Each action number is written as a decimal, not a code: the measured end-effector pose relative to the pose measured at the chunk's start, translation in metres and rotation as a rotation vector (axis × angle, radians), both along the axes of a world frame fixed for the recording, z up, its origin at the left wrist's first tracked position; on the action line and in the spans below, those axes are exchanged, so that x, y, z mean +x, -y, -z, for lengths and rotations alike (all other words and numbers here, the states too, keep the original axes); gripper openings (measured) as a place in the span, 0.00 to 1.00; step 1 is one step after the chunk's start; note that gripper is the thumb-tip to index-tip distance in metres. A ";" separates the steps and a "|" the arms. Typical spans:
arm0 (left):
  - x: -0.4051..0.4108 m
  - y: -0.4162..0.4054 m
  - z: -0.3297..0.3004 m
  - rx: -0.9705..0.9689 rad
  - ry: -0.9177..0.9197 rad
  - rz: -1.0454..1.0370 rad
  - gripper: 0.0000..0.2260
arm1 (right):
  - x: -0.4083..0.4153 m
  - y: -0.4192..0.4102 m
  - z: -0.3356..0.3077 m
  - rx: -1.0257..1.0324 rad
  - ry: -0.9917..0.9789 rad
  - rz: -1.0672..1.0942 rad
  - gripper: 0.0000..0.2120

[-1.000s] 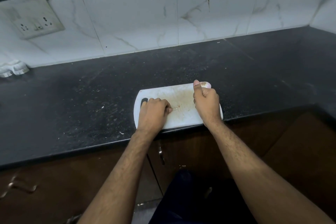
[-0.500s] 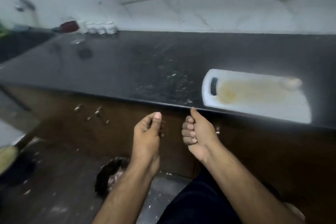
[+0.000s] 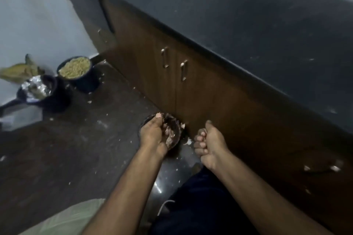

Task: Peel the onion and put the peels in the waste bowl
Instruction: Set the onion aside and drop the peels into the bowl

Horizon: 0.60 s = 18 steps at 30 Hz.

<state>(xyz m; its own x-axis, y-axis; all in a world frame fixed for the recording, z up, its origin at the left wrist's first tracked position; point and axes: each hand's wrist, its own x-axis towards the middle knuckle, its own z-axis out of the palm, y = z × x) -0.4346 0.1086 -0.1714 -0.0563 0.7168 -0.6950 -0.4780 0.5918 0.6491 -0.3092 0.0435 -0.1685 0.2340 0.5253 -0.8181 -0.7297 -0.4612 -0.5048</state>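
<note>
Waste bowl (image 3: 174,129) near cabinet (image 3: 200,91) base; left hand (image 3: 152,132) above its rim.

Left hand (image 3: 152,133) covers waste bowl (image 3: 174,129); cabinet (image 3: 191,89) just beside.

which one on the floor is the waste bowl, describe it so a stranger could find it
Start at the brown cabinet doors under the dark counter and look down to the floor at their foot. The waste bowl sits there under the left hand, holding pinkish peels, unlike the noodle pot and foil-filled pot by the far wall.
</note>
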 end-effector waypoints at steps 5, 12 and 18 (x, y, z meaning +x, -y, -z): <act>-0.016 -0.039 0.061 -0.193 -0.062 -0.111 0.15 | -0.028 -0.063 0.064 -0.138 -0.109 -0.043 0.15; 0.000 -0.079 0.131 -0.369 -0.022 -0.223 0.14 | -0.040 -0.134 0.119 -0.243 -0.174 0.037 0.15; 0.013 -0.105 0.147 -0.396 0.029 -0.260 0.24 | -0.029 -0.177 0.152 -0.282 -0.172 -0.062 0.25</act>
